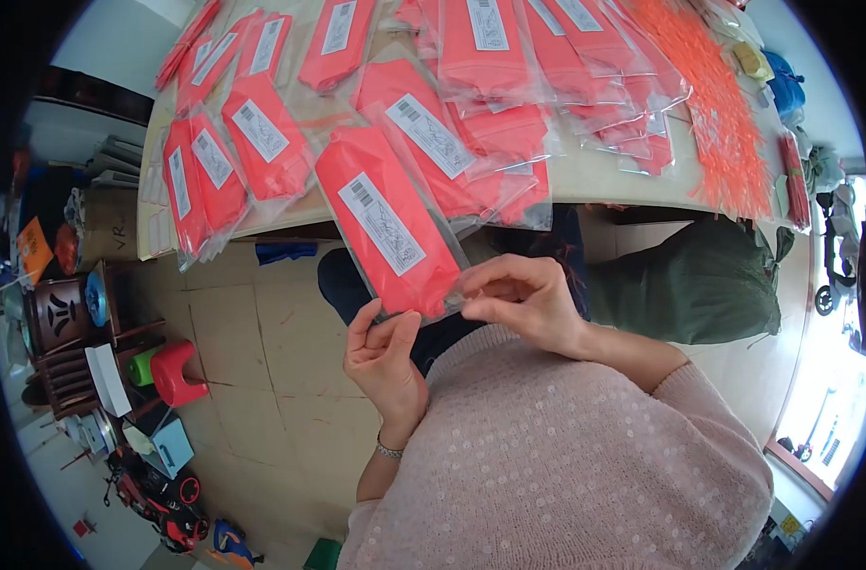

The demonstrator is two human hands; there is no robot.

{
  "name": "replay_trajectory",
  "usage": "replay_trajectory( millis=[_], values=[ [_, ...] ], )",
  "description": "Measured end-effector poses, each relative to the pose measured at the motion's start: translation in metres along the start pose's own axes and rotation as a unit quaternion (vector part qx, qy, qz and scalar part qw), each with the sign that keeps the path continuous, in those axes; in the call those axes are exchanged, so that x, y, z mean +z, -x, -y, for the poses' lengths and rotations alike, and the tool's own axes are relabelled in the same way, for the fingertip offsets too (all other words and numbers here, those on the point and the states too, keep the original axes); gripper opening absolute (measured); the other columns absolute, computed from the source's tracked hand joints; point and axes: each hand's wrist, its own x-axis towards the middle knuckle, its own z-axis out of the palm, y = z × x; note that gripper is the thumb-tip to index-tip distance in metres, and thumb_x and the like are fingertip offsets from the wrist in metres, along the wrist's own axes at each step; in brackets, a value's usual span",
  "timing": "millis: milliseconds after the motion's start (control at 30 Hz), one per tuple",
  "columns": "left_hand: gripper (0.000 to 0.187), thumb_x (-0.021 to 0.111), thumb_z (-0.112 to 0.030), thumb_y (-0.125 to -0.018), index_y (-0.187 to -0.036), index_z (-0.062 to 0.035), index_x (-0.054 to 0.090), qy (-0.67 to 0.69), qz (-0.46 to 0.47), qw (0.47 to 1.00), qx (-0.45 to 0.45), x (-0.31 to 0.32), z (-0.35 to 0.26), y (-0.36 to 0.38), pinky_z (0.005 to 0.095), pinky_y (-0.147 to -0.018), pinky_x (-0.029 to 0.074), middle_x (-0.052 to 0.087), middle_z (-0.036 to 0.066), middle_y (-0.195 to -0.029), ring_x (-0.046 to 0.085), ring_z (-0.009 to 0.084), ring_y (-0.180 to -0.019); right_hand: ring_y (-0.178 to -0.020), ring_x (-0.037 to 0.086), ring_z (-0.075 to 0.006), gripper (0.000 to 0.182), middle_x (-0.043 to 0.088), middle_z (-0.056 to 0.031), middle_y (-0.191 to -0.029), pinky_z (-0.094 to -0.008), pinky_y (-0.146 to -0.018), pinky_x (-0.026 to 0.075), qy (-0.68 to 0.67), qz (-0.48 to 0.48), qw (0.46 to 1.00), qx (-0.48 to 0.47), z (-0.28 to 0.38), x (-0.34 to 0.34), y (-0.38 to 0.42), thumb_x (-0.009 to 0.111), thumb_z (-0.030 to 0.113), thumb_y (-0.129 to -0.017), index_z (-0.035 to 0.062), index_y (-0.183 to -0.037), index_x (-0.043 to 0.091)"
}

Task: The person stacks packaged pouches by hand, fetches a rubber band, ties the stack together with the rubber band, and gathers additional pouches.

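A clear plastic bag (357, 163) holds a flat, folded bright pink-red item and a white label (383, 224) with a barcode and line drawings. My left hand (387, 366) pinches the bag's near edge between thumb and fingers. At the bag's near right corner, my right hand (532, 302) grips the plastic with thumb and forefinger. The bag slants away from me, its far end overlapping the table edge in this view. Just beyond it lies another packed bag (418, 133) with the same kind of label.
Many similar labelled bags (485, 43) cover the table (585, 176). Loose orange strands (708, 104) pile up at its right side. Under the table sits a dark green sack (689, 285). A red stool (176, 372) and a wooden chair (67, 318) stand at left.
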Motion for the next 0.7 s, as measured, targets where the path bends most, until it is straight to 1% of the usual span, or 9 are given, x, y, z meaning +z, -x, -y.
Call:
replay_trajectory(
  millis=[67, 167, 267, 567, 667, 700],
  values=[
    [0.035, 0.062, 0.006, -0.079, -0.112, 0.0024, 0.050, 0.003, 0.000, 1.000, -0.006, 0.000, 0.000, 0.000, 0.0292, -0.078, 0.053, 0.065, 0.010, -0.081, 0.063, 0.0145, -0.077, -0.068, 0.060, -0.0061, 0.013, 0.066, -0.0044, -0.076, -0.0185, -0.059, 0.049, 0.054, 0.031, 0.997, 0.034, -0.003, -0.004, -0.003, 0.069, 0.010, -0.079, -0.0024, -0.084, 0.065],
    [0.035, 0.063, 0.005, -0.079, -0.111, 0.0014, 0.048, 0.033, -0.032, 0.998, -0.036, 0.004, -0.006, 0.003, 0.0296, -0.078, 0.053, 0.065, 0.011, -0.083, 0.063, 0.0155, -0.078, -0.064, 0.059, -0.0050, 0.013, 0.066, -0.0034, -0.071, -0.0179, -0.057, 0.048, 0.039, -0.002, 0.999, 0.030, -0.008, 0.001, -0.001, 0.069, 0.009, -0.079, -0.0022, -0.083, 0.066],
    [0.035, 0.064, 0.004, -0.079, -0.109, 0.0000, 0.046, 0.008, -0.068, 0.998, 0.000, 0.000, 0.001, 0.003, 0.0300, -0.078, 0.053, 0.065, 0.012, -0.085, 0.063, 0.0166, -0.079, -0.065, 0.060, -0.0055, 0.013, 0.066, -0.0059, -0.073, -0.0182, -0.057, 0.049, 0.027, -0.024, 0.998, 0.043, -0.010, 0.002, 0.002, 0.068, 0.009, -0.080, -0.0031, -0.082, 0.066],
    [0.039, 0.065, 0.007, -0.076, -0.106, -0.0022, 0.041, 0.022, -0.074, 0.996, -0.043, -0.003, 0.003, 0.001, 0.0282, -0.076, 0.054, 0.064, 0.013, -0.084, 0.063, 0.0174, -0.078, -0.065, 0.062, -0.0082, 0.011, 0.066, -0.0090, -0.074, -0.0195, -0.058, 0.050, 0.009, -0.059, 0.996, 0.071, -0.012, 0.005, 0.006, 0.068, 0.006, -0.078, -0.0046, -0.078, 0.064],
    [0.040, 0.065, 0.008, -0.076, -0.105, -0.0033, 0.041, 0.018, -0.067, 0.997, -0.040, -0.003, 0.003, 0.001, 0.0278, -0.074, 0.054, 0.064, 0.012, -0.085, 0.063, 0.0167, -0.077, -0.066, 0.063, -0.0097, 0.010, 0.066, -0.0100, -0.075, -0.0207, -0.059, 0.051, -0.004, -0.060, 0.996, 0.066, -0.011, 0.007, 0.006, 0.067, 0.004, -0.078, -0.0041, -0.074, 0.062],
    [0.039, 0.065, 0.008, -0.075, -0.104, -0.0038, 0.042, 0.021, -0.064, 0.997, -0.035, -0.004, 0.004, 0.001, 0.0275, -0.074, 0.054, 0.063, 0.012, -0.088, 0.063, 0.0163, -0.078, -0.066, 0.063, -0.0102, 0.010, 0.065, -0.0101, -0.075, -0.0212, -0.060, 0.052, -0.015, -0.060, 0.996, 0.067, -0.011, 0.007, 0.006, 0.067, 0.003, -0.078, -0.0038, -0.075, 0.060]
  ],
)
